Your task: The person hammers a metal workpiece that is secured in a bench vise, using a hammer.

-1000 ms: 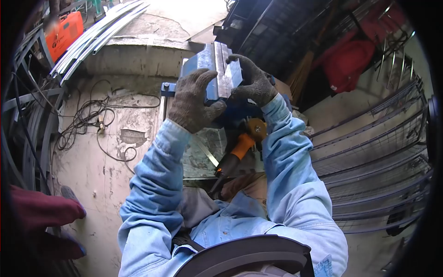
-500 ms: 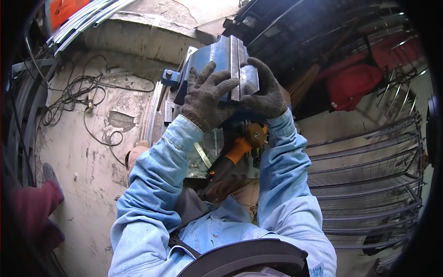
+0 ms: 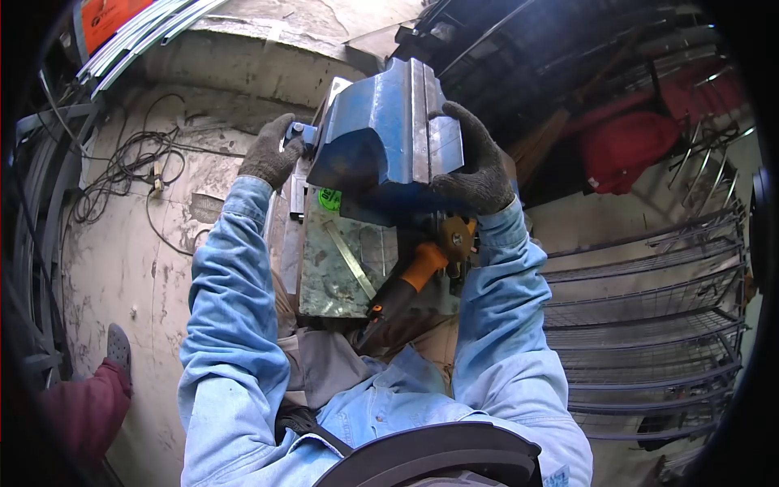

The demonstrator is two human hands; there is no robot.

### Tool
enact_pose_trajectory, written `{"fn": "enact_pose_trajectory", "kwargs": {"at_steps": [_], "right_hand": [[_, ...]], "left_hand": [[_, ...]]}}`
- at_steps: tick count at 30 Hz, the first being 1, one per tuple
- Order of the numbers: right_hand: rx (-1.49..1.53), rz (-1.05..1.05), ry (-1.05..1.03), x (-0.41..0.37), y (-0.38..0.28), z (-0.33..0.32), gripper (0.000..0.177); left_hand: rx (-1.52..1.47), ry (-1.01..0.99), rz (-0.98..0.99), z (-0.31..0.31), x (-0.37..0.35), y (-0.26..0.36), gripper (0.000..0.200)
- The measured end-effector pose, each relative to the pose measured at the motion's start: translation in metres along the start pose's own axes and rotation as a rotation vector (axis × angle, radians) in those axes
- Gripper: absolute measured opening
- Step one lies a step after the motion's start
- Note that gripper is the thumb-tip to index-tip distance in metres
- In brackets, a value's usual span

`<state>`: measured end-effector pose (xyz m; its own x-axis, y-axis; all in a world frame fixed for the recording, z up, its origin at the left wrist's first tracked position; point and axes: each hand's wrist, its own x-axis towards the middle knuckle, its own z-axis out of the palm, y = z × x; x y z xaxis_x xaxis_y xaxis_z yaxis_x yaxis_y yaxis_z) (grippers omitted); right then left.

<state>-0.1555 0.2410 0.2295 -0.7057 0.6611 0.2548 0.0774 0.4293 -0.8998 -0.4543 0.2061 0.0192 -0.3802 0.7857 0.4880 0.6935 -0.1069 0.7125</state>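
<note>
A blue bench vise [image 3: 389, 114] stands in front of me on a worn metal-topped stand [image 3: 324, 292]. My left hand [image 3: 272, 154], in a dark knit glove, curls around the handle end at the vise's blue screw head [image 3: 303, 132]. At the jaws, my gloved right hand [image 3: 480, 166] has thumb and fingers around the edges of a flat grey metal piece [image 3: 448, 150]. How deep that piece sits in the jaws is hidden. Below the vise lies an orange and black angle grinder [image 3: 422, 268] with its disc toward my right wrist.
A thin metal strip [image 3: 350, 258] lies on the stand beside the grinder. Dark wire-mesh racks [image 3: 641, 316] stand to the right, near a red cloth [image 3: 629, 150]. A tangled cable [image 3: 134, 162] covers floor at left. Another person's foot [image 3: 118, 349] shows at lower left.
My left hand has left the top of the vise and moved left onto its handle end. My right hand stays at the metal piece. The other person's foot has moved right and down.
</note>
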Motion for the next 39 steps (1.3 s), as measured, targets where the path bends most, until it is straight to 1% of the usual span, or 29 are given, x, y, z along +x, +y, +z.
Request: {"fn": "enact_pose_trajectory", "kwargs": {"at_steps": [2, 3, 5, 6, 7, 8, 10, 11, 15, 17, 18, 20, 21, 23, 27, 29, 30, 32, 33, 35, 36, 38, 39], "right_hand": [[-0.028, -0.018, 0.0, 0.002, -0.001, -0.001, 0.103], [-0.035, 0.005, -0.003, 0.002, -0.003, -0.002, 0.101], [-0.046, 0.042, -0.01, 0.0, -0.002, -0.003, 0.1], [-0.058, 0.022, -0.014, 0.002, 0.001, -0.005, 0.099], [-0.068, 0.0, -0.02, 0.004, 0.003, -0.006, 0.098], [-0.071, 0.002, -0.027, 0.005, 0.004, -0.006, 0.098], [-0.062, -0.025, -0.012, 0.004, 0.005, -0.005, 0.099], [-0.063, -0.024, -0.015, 0.004, 0.004, -0.005, 0.099], [-0.065, -0.039, -0.024, 0.005, 0.005, -0.004, 0.101], [-0.062, -0.056, -0.031, 0.005, 0.004, -0.004, 0.102], [-0.051, -0.036, -0.027, 0.004, 0.002, -0.004, 0.101], [-0.041, -0.019, -0.018, 0.003, 0.001, -0.004, 0.101], [-0.031, -0.007, -0.022, 0.003, 0.0, -0.003, 0.1], [-0.018, 0.003, -0.022, 0.002, -0.001, -0.003, 0.1], [0.002, 0.031, -0.015, 0.002, -0.002, -0.002, 0.098], [0.011, 0.026, -0.022, 0.003, -0.001, -0.001, 0.098], [0.027, 0.032, -0.029, 0.003, -0.001, -0.002, 0.097], [0.045, 0.032, -0.033, 0.003, 0.0, -0.003, 0.097], [0.069, 0.035, -0.04, 0.003, 0.001, -0.003, 0.096], [0.091, 0.035, -0.043, 0.003, 0.003, -0.005, 0.095], [0.074, 0.02, -0.056, 0.004, 0.005, -0.006, 0.095], [0.057, 0.002, -0.063, 0.006, 0.006, -0.008, 0.094], [0.086, 0.011, -0.068, 0.006, 0.007, -0.008, 0.095]], "left_hand": [[-0.255, -0.199, -0.248, 0.0, -0.002, 0.001, 0.048], [-0.265, -0.195, -0.174, 0.002, 0.001, -0.006, 0.048], [-0.301, -0.202, -0.173, -0.001, 0.006, -0.002, 0.046], [-0.332, -0.195, -0.167, -0.004, 0.01, 0.0, 0.044], [-0.268, -0.202, -0.145, -0.004, 0.013, 0.003, 0.039], [-0.271, -0.197, -0.15, -0.004, 0.015, 0.006, 0.039], [-0.147, -0.174, -0.147, -0.002, 0.016, 0.012, 0.034], [-0.142, -0.141, -0.15, -0.001, 0.015, 0.014, 0.032], [-0.186, -0.111, -0.14, 0.001, 0.009, 0.012, 0.029], [-0.207, -0.02, -0.11, 0.005, 0.008, 0.01, 0.024], [-0.208, -0.017, -0.11, 0.007, 0.008, 0.009, 0.024], [-0.173, -0.042, -0.139, 0.006, 0.01, 0.015, 0.018], [-0.172, -0.043, -0.135, 0.005, 0.012, 0.017, 0.018], [-0.095, -0.105, -0.201, 0.002, 0.016, 0.022, 0.018], [0.01, -0.141, -0.191, -0.013, 0.029, 0.038, 0.018], [0.031, -0.02, -0.108, -0.022, 0.042, 0.053, 0.013], [0.03, -0.018, -0.105, -0.024, 0.054, 0.06, 0.013], [-0.296, 0.174, 0.125, -0.036, 0.077, 0.08, 0.015], [-0.295, 0.175, 0.129, -0.043, 0.081, 0.094, 0.015], [-0.623, 0.257, 0.341, -0.071, 0.081, 0.14, 0.018], [-0.623, 0.255, 0.345, -0.081, 0.068, 0.158, 0.018], [-0.95, 0.111, 0.137, -0.099, 0.019, 0.188, 0.019], [-0.959, 0.109, 0.108, -0.103, -0.007, 0.185, 0.02]]}}
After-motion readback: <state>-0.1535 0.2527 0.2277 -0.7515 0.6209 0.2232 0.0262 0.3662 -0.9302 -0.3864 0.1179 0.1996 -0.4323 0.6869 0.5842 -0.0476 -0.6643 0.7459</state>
